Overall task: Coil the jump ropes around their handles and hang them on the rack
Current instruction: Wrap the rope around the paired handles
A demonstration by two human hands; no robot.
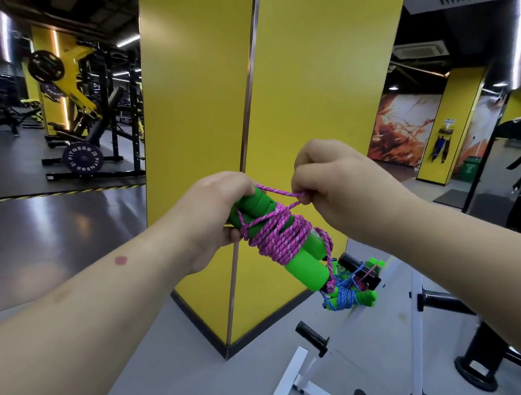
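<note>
My left hand (217, 212) clamps the green handles (283, 246) w/ pink rope (278, 233) coiled round; right hand (332, 184) pinches the last loop (284, 194). Keep it taut, tuck under a wrap, then hang on the rack (416, 303) by the blue-rope bundle (346, 294).

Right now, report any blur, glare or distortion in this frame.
Head view: the pink rope and both hands, left and right, are sharp; the hung blue-rope bundle is slightly soft; ceiling lights glare on the glossy floor; wide-angle distortion bends the rack and frame edges.
</note>
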